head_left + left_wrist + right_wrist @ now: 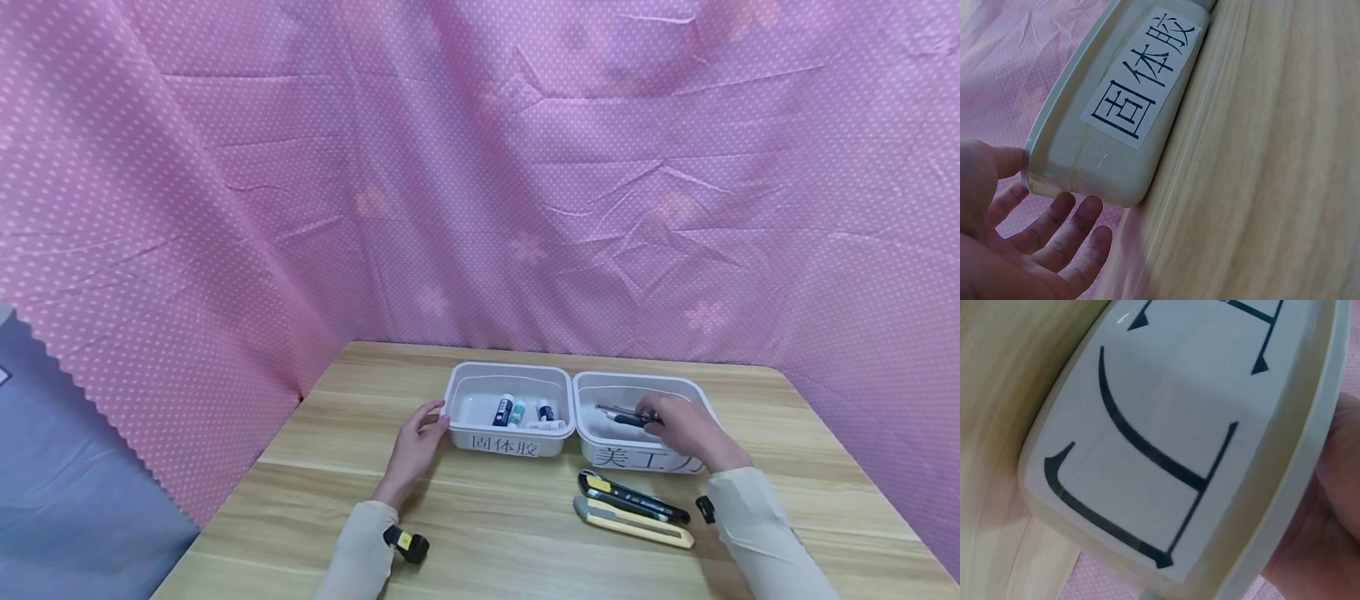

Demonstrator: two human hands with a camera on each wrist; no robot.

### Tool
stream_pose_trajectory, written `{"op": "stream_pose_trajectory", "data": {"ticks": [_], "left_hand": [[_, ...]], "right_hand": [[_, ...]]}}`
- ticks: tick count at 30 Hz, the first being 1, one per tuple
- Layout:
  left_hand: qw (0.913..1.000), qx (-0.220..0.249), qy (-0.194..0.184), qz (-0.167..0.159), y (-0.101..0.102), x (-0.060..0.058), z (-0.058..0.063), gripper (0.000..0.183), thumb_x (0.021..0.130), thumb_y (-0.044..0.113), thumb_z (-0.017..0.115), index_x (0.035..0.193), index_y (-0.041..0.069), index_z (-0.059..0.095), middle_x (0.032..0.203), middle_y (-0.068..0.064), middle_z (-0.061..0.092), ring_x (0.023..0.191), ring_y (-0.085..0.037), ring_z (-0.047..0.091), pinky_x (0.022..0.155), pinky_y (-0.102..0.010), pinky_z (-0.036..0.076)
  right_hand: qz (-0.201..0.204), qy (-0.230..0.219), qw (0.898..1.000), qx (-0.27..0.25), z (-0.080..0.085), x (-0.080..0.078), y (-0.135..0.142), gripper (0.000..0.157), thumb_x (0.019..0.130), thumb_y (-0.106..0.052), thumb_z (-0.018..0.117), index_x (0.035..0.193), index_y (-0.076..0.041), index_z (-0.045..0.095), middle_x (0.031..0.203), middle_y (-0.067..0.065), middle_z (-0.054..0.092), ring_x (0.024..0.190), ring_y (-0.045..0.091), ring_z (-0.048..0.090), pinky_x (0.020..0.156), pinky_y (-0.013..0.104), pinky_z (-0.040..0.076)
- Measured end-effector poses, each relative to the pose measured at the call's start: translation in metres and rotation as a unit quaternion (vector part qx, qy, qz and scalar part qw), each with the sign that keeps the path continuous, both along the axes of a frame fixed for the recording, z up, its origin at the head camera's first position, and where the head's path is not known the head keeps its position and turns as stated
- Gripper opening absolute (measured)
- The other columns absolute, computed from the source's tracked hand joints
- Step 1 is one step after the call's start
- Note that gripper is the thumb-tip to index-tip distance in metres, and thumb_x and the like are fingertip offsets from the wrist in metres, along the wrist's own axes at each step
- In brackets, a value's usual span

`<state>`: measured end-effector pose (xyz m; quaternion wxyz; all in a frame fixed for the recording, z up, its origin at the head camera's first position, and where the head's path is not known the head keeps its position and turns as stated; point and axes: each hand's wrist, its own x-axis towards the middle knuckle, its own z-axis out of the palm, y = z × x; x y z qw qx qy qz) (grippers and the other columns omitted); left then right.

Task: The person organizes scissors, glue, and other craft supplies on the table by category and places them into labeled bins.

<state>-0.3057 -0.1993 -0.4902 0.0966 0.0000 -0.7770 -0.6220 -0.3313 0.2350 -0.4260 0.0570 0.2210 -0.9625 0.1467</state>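
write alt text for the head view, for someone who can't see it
A person's right hand reaches into the right white bin, at slim dark tools, while the left hand touches the left white bin, which holds glue sticks. Dark and pale yellow utility knives lie on the wooden table in front of the right bin.

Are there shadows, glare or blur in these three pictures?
Head view: brightest, with creases showing on the curtain, print on the glue sticks too small to read; left wrist view: dimmer, a glare streak on the left box, a soft shadow on the table; right wrist view: a small glint on the right box, its label crisp, the table softly blurred.
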Motion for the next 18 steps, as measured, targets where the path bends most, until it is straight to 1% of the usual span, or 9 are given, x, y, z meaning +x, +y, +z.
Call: {"op": "stream_pose_trajectory", "data": {"ticks": [6,11,15,18], "left_hand": [[1.0000,0.002,-0.005,-0.001,-0.0007,-0.0003,0.0004,0.041,0.103,0.022,0.063,0.143,0.013,0.058,0.128,-0.023,0.065,0.115,-0.035,0.068,0.101,-0.046,0.054],[1.0000,-0.005,-0.001,0.000,-0.0012,0.0002,0.0000,0.041,0.103,0.023,0.063,0.143,0.013,0.058,0.128,-0.023,0.065,0.114,-0.035,0.069,0.100,-0.045,0.053],[1.0000,-0.007,-0.001,0.000,-0.0017,0.0003,-0.0006,0.041,0.103,0.023,0.063,0.143,0.014,0.058,0.128,-0.022,0.065,0.114,-0.034,0.069,0.100,-0.045,0.053],[0.9999,-0.010,0.001,-0.002,-0.0021,0.0002,-0.0009,0.042,0.103,0.024,0.063,0.143,0.014,0.058,0.128,-0.023,0.065,0.114,-0.034,0.069,0.100,-0.045,0.054]], "right_hand": [[0.012,0.011,1.000,0.006,0.0001,-0.0007,0.0012,0.021,0.089,-0.002,0.075,0.110,-0.005,0.074,0.096,0.006,0.074,0.088,0.020,0.068,0.080,0.046,0.058],[0.010,0.010,1.000,0.003,-0.0008,-0.0007,0.0006,0.022,0.088,-0.002,0.076,0.110,-0.004,0.074,0.094,0.006,0.074,0.087,0.019,0.067,0.079,0.044,0.058],[-0.007,-0.001,1.000,-0.007,0.0002,-0.0004,-0.0012,0.021,0.093,-0.001,0.070,0.114,-0.003,0.073,0.095,0.005,0.073,0.088,0.020,0.068,0.079,0.044,0.059],[-0.014,0.005,1.000,-0.017,0.0019,-0.0003,-0.0020,0.020,0.096,0.000,0.066,0.115,-0.002,0.072,0.094,0.005,0.073,0.086,0.020,0.068,0.076,0.042,0.059]]}}
